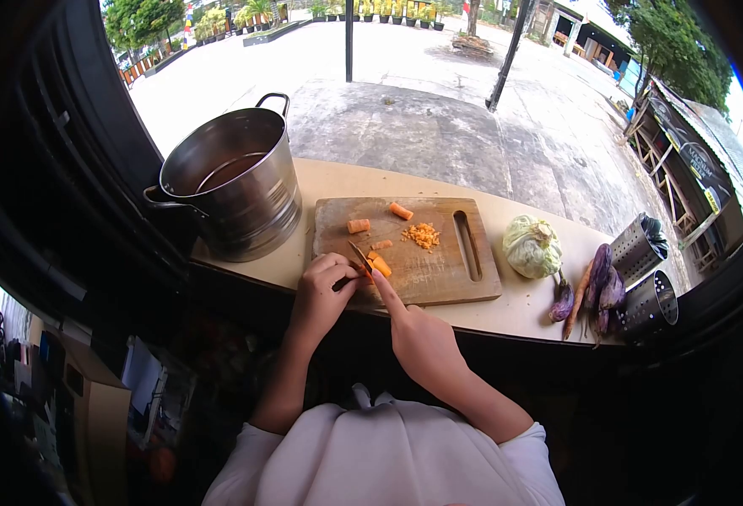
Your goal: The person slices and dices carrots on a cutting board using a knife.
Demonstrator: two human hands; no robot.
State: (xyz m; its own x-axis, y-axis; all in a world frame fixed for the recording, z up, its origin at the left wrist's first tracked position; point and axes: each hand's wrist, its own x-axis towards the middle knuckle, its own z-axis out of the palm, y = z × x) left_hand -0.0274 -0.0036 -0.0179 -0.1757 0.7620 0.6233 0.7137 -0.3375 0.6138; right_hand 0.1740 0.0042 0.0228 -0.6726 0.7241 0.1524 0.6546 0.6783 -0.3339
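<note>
A knife (358, 254) is in my right hand (426, 339), the index finger stretched along it towards the blade. My left hand (324, 285) is closed at the lower left of the wooden cutting board (447, 285), its fingertips pinching a carrot piece close to the blade. That piece is mostly hidden by my fingers. Cut carrot pieces (380, 265) lie beside the knife. Two carrot chunks, one at the left (359, 226) and one at the back (401, 211), rest farther up the board. Finely diced carrot (422, 236) forms a small heap near its middle.
A large metal pot (245, 194) stands on the counter (346, 175) at left. Right of the board sit a cabbage (532, 246), purple eggplants (599, 278), a whole carrot (577, 304) and two perforated metal holders (654, 299). Beyond the counter lies a paved yard.
</note>
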